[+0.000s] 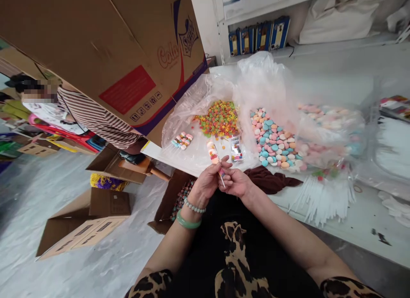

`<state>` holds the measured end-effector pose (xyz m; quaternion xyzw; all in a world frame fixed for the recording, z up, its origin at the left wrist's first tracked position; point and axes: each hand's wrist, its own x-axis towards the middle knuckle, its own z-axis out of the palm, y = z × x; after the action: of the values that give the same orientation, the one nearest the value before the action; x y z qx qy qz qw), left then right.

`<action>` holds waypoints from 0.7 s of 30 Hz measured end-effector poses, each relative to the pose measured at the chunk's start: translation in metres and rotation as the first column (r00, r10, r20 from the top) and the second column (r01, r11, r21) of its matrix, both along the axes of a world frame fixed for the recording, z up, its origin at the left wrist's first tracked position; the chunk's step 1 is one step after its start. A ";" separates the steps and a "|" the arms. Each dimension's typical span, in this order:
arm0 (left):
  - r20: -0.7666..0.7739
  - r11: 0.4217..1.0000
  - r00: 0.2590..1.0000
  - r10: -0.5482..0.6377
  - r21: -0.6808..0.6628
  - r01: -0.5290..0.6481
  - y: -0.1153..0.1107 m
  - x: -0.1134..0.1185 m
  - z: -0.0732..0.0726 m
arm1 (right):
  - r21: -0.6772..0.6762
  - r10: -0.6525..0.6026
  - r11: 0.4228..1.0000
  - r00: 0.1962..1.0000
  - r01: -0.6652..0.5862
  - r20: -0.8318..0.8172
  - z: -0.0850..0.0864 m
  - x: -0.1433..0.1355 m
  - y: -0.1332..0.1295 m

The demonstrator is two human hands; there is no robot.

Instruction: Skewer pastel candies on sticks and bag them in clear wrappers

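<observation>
Both hands meet in front of my body around a candy skewer (213, 151), pastel and orange sweets threaded on a white stick. My left hand (209, 178) is closed on it below the sweets. My right hand (236, 180) pinches it lower down, close to the stick's bare end. Just beyond lie a pile of small ring-shaped candies (221, 116) in orange, yellow and green and a small printed packet (237, 148). Finished-looking skewers (182, 140) lie together on the left. Pink, blue, white and orange round candies (275, 140) spread to the right, partly under clear plastic.
White sticks (325, 199) lie bundled on the table's right, near a dark brown cloth (272, 180). A large carton (128, 45) stands at the left. An open box (176, 199) below the edge holds candy skewers. Other people (48, 101) are at the far left.
</observation>
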<state>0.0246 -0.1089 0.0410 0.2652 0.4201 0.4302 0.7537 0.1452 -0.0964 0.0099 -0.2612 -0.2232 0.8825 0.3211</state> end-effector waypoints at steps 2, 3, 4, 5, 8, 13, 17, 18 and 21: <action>0.007 0.997 1.000 0.017 0.074 -0.018 -0.001 0.000 0.001 | 0.016 0.030 0.999 0.997 -0.031 0.069 0.003 0.003 -0.003; 0.007 0.994 0.999 0.045 0.102 -0.045 0.000 0.001 0.000 | 0.090 -0.043 0.996 0.985 0.028 0.167 0.005 0.004 -0.004; 0.003 0.990 0.996 0.086 0.115 -0.086 0.003 0.003 -0.002 | 0.216 -0.174 0.970 0.942 0.114 0.286 0.008 0.005 -0.006; -0.003 0.983 0.990 0.143 0.113 -0.142 0.007 0.005 -0.004 | 0.394 -0.352 0.899 0.849 0.190 0.394 0.010 0.006 -0.009; 0.017 0.948 0.948 0.317 -0.032 -0.316 0.021 0.017 -0.012 | 0.889 -0.806 0.458 0.419 -0.008 0.419 0.014 0.005 -0.016; 0.146 0.921 0.941 0.307 -0.296 -0.255 0.036 0.037 -0.025 | 0.791 -0.956 0.210 0.051 -0.575 0.290 0.000 0.003 -0.012; 0.170 0.911 0.947 0.274 -0.362 -0.198 0.036 0.037 -0.034 | 0.859 -0.906 0.260 0.196 -0.442 0.375 -0.010 0.015 0.005; 0.177 0.915 0.947 0.267 -0.356 -0.191 0.035 0.034 -0.036 | 0.893 -0.846 0.335 0.321 -0.301 0.426 -0.011 0.017 0.009; 0.203 0.936 0.949 0.240 -0.307 -0.171 0.029 0.021 -0.036 | 0.693 -0.510 0.717 0.735 0.076 0.448 -0.016 0.015 0.015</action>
<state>0.0454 -0.0798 0.0046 0.0544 0.4102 0.4706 0.7793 0.1598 -0.0813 -0.0057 -0.4416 -0.5501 0.5530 0.4433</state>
